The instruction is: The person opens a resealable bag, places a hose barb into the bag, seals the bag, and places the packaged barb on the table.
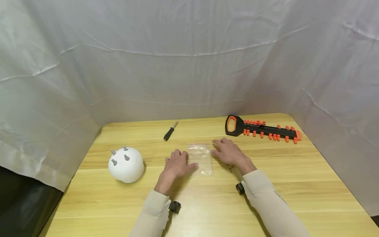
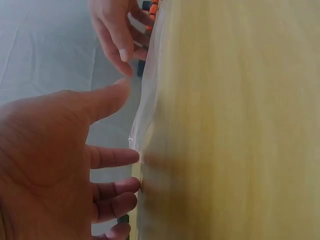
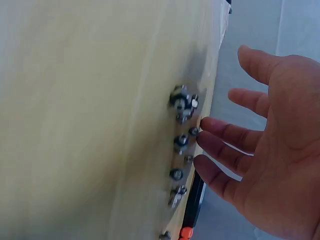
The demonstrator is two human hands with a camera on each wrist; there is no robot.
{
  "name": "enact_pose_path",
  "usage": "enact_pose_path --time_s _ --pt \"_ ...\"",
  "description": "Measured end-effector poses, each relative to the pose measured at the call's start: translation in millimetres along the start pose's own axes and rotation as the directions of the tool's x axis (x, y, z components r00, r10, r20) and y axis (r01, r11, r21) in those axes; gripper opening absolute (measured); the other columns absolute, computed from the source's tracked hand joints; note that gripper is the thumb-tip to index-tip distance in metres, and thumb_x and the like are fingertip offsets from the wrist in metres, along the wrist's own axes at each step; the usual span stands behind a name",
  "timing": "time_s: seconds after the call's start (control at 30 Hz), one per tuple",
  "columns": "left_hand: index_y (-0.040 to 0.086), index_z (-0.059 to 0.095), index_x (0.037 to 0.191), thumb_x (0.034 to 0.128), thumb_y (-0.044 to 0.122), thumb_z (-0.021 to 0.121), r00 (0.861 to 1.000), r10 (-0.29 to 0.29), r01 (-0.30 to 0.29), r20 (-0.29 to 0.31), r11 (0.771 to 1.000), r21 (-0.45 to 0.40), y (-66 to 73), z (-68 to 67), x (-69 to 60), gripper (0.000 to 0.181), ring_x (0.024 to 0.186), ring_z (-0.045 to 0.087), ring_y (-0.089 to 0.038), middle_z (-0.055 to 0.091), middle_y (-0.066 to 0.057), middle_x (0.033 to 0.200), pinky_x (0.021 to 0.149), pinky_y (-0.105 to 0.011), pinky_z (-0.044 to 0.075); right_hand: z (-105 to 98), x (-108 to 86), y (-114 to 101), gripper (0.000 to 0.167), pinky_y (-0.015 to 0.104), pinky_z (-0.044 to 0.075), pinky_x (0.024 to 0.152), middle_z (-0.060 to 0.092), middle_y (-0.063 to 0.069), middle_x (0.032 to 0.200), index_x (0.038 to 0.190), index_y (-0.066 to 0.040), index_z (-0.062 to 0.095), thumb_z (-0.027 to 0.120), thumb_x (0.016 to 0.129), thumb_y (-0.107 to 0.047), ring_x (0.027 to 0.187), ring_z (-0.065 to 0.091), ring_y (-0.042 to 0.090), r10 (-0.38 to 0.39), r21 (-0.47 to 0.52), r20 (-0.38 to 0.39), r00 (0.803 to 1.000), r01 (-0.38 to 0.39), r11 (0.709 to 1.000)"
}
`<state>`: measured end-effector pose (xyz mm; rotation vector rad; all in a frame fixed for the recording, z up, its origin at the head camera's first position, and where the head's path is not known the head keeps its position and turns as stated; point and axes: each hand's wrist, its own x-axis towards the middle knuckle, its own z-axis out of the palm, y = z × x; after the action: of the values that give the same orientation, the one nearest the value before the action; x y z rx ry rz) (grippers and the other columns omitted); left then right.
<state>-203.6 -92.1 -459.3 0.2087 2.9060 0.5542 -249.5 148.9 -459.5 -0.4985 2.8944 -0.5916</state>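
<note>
A clear zip bag [image 1: 202, 161] with a red strip along its top lies flat on the wooden table. My left hand [image 1: 177, 164] is at the bag's left side, fingers spread, the thumb over its edge. Off the bag's right edge is my right hand [image 1: 230, 153], palm down with loosely bent fingers. Beneath that hand lies a scatter of small metal screws or bolts [image 3: 180, 102], mostly hidden by it in the head view. In the right wrist view the fingertips come close to several of these pieces; whether they touch cannot be told.
A white rounded object [image 1: 127, 169] with several grey pegs stands at the left. Toward the back lies a black-handled screwdriver [image 1: 169, 132]. A black holder with orange clips [image 1: 266, 130] lies at the back right. Grey sheeting [image 1: 183, 82] hangs around the table.
</note>
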Motion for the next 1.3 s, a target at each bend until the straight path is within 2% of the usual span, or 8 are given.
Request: enact_pose_path --time_s 0.13,0.27,0.57,0.7,0.87,1.0,1.13,1.3 --pt "0.005 0.057 0.118 0.0772 0.063 0.069 1.0 -0.002 0.002 0.013 1.0 -0.007 2.0 -0.5 -3.2 0.072 0.09 0.042 -0.025 0.047 -0.011 0.104 0.079 -0.043 0.036 -0.6 4.4 -6.7 0.057 0.051 0.042 0.098 0.048 0.017 0.136 0.146 -0.016 0.042 0.052 0.097 -0.044 0.118 0.049 0.032 -0.005 0.0 0.013 1.0 0.005 1.0" --pt "0.002 0.055 0.111 0.0712 0.061 0.075 0.999 -0.025 0.025 0.022 1.0 -0.006 5.0 0.1 -5.5 0.074 0.092 0.046 -0.028 0.049 -0.014 0.103 0.087 -0.051 0.04 0.5 11.3 -12.0 0.056 0.045 0.044 0.091 0.051 0.013 0.13 0.145 -0.017 0.045 0.053 0.097 -0.044 0.109 0.05 0.027 -0.01 -0.021 0.018 1.0 0.01 1.0" --pt "-0.004 0.057 0.119 0.0729 0.056 0.077 0.995 -0.087 0.086 0.046 0.996 0.032 12.1 1.7 -8.2 0.078 0.108 0.057 -0.037 0.057 -0.022 0.117 0.101 -0.061 0.037 4.7 22.3 -17.2 0.051 0.04 0.041 0.082 0.051 0.009 0.122 0.14 -0.017 0.052 0.056 0.096 -0.041 0.099 0.046 0.023 -0.002 -0.027 0.024 1.0 0.003 1.0" --pt "0.002 0.064 0.093 0.074 0.054 0.077 0.994 -0.101 0.099 0.045 0.994 0.038 15.2 1.2 -9.0 0.057 0.097 0.062 -0.034 0.063 -0.019 0.109 0.098 -0.061 0.04 6.2 23.8 -18.0 0.046 0.042 0.042 0.083 0.051 0.009 0.123 0.135 -0.016 0.056 0.058 0.095 -0.038 0.103 0.046 0.025 0.017 -0.028 0.023 1.0 -0.016 0.999" --pt "0.014 0.057 0.062 0.0772 0.052 0.075 0.993 -0.111 0.11 0.043 0.993 0.041 18.0 0.3 -11.2 0.045 0.068 0.057 -0.021 0.063 -0.004 0.074 0.096 -0.059 0.042 8.1 26.0 -16.5 0.045 0.046 0.043 0.086 0.05 0.01 0.124 0.134 -0.017 0.056 0.061 0.094 -0.035 0.107 0.047 0.027 0.039 -0.023 0.015 0.999 -0.038 0.999" --pt "0.016 0.049 0.052 0.0789 0.05 0.074 0.993 -0.114 0.113 0.029 0.993 0.041 18.8 -0.5 -12.3 0.05 0.056 0.046 -0.016 0.048 0.003 0.053 0.088 -0.053 0.046 9.1 28.1 -15.6 0.043 0.046 0.043 0.086 0.051 0.009 0.123 0.133 -0.018 0.057 0.061 0.094 -0.035 0.105 0.049 0.026 0.051 -0.013 0.012 0.999 -0.051 0.999" --pt "0.017 0.043 0.047 0.0802 0.051 0.072 0.995 -0.104 0.103 0.008 0.993 0.065 17.4 -1.0 -11.8 0.056 0.052 0.039 -0.015 0.037 0.004 0.049 0.074 -0.044 0.046 8.4 30.2 -16.4 0.035 0.046 0.042 0.085 0.052 0.008 0.117 0.125 -0.018 0.06 0.061 0.094 -0.033 0.1 0.049 0.025 0.064 0.004 0.016 0.998 -0.064 0.998" --pt "0.017 0.048 0.051 0.0823 0.045 0.072 0.997 -0.08 0.08 0.001 0.996 0.038 12.8 -0.8 -10.4 0.048 0.052 0.041 -0.014 0.042 0.005 0.051 0.061 -0.035 0.041 7.5 32.7 -17.0 0.013 0.04 0.039 0.078 0.051 0.005 0.103 0.101 -0.016 0.061 0.06 0.092 -0.026 0.092 0.046 0.022 0.074 0.027 0.04 0.996 -0.075 0.997"
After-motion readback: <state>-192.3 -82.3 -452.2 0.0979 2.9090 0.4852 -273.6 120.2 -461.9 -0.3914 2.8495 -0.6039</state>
